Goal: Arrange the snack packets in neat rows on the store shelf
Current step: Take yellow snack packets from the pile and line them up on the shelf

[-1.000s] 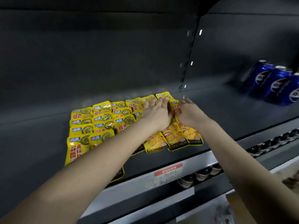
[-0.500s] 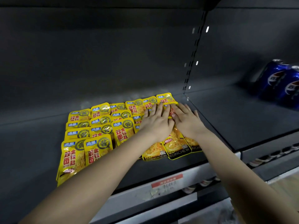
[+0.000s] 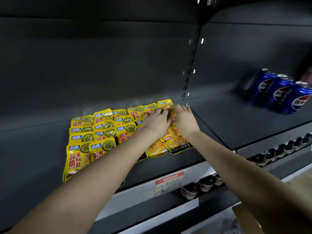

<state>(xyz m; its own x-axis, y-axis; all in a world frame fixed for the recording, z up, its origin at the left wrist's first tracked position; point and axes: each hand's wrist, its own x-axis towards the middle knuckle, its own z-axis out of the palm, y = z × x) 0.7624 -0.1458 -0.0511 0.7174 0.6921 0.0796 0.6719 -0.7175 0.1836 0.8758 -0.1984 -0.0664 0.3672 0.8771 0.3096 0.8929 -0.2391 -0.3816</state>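
Yellow snack packets [image 3: 94,137] are lying flat in overlapping rows on the dark store shelf [image 3: 168,164], and every other thing here is placed by them. The rows are running from the shelf's front edge back to its rear wall, each packet partly covering the one behind it.

Both hands are resting on the rightmost rows of the packets, side by side and touching. The left hand [image 3: 156,121] is lying palm down with its fingers [image 3: 157,111] stretched out and pressing flat on the packets near the rear of the rows. The right hand [image 3: 184,119] is sitting just to the right of it, its fingers [image 3: 176,108] bent over the packets at the back right corner of the block. Whether either hand is actually pinching a packet or only pressing on it cannot be told, since the fingertips are hidden among the wrappers.

Well to the right of the packets, on the next shelf section, three blue soda cans [image 3: 280,93] are standing in a row. Below the packets, a red and white price label [image 3: 169,179] is sitting on the shelf's pale front strip, and dark bottles [image 3: 200,185] are showing on the shelf underneath.
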